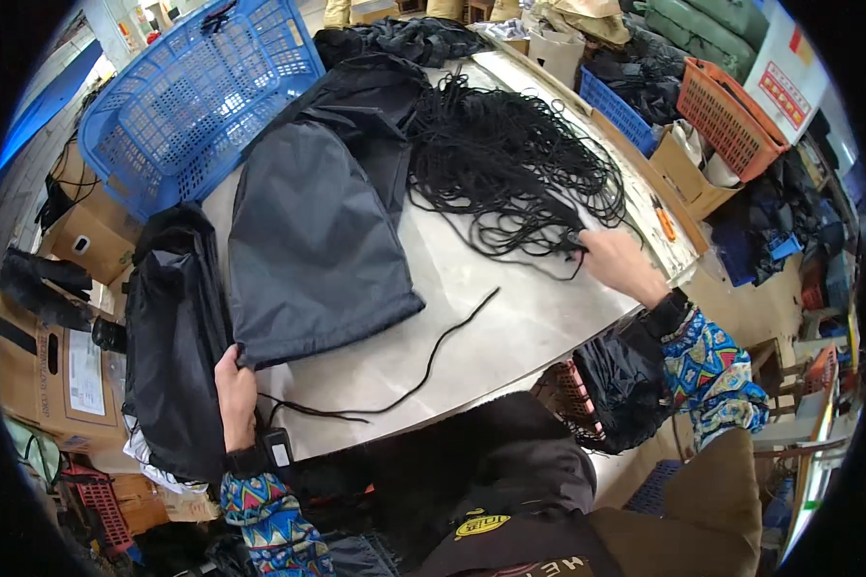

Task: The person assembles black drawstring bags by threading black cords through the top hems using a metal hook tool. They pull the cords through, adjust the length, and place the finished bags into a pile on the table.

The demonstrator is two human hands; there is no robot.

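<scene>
A flat black fabric drawstring bag (313, 240) lies on the pale worktable (520, 337), its gathered hem edge toward me. My left hand (238, 394) pinches the near left corner of that hem. A black cord (443, 337) trails from beside this hand across the tabletop to the right. At the near edge of a large tangled pile of black cords (510, 154), my right hand (621, 262) has its fingers closed around a dark cord; the fingertips are partly hidden. More black bags (173, 327) hang over the table's left side.
Behind the bag, a blue plastic basket (197, 106) tilts on its side. Orange-handled snips (664, 221) lie by the table's right edge. Cardboard boxes (77, 385) stand on the left. On the right are an orange crate (731, 120) and a blue crate (618, 108) with black fabric.
</scene>
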